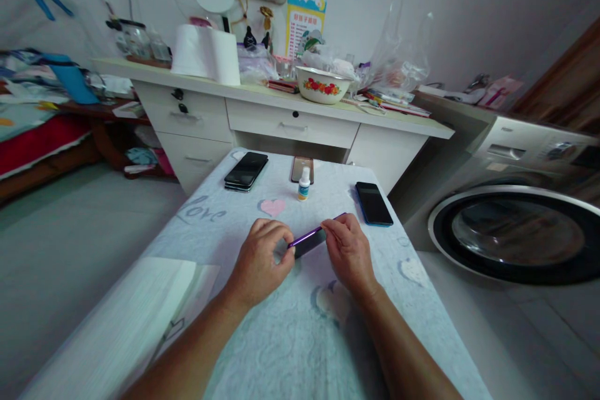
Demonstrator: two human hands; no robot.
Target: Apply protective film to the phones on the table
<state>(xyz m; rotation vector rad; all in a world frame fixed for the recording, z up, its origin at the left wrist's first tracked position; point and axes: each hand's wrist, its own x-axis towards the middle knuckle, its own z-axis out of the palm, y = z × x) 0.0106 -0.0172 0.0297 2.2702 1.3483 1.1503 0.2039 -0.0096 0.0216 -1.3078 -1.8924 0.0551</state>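
Between my two hands is a smartphone (309, 242) with a purple edge, tilted and seen almost edge-on above the table. My left hand (263, 257) pinches its left end between thumb and fingers. At the other end, my right hand (349, 249) grips it the same way. Beyond the hands stands a small white bottle (304, 185) with a blue and yellow label. Behind the bottle lies a phone case (297, 170), partly hidden by it. A dark smartphone with a blue edge (374, 204) lies to the right, and a stack of phones (246, 171) sits at the far left.
The table has a pale patterned cloth (225, 262), with folded white material (140, 300) at its left edge. A white desk (293, 119) stands behind, bearing a floral bowl (323, 85) and a paper roll (206, 55). A washing machine (520, 200) stands at right.
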